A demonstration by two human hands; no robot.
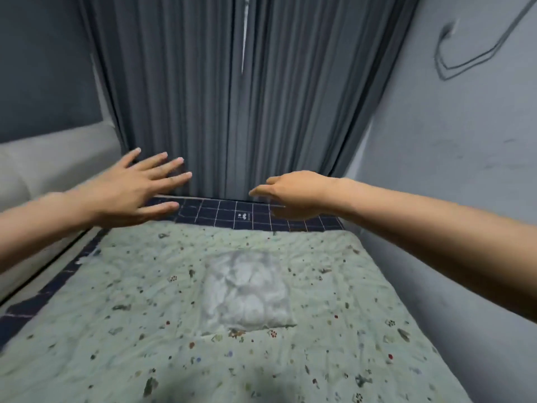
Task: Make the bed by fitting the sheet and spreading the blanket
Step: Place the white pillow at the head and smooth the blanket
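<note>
Reaching over the bed, the left hand [128, 187] is spread flat with fingers apart and the right hand [293, 193] hangs loosely open; neither grips anything. Below, the pale flowered blanket [145, 301] covers the dark checked sheet [226, 212], a white pillow [247, 292] on top.

Dim, cool and even, with no glare; thin bright sliver at the gap in the curtains [243, 39]; soft motion blur over both hands and the blanket [232, 330]; wide-angle bending of walls toward the edges
</note>
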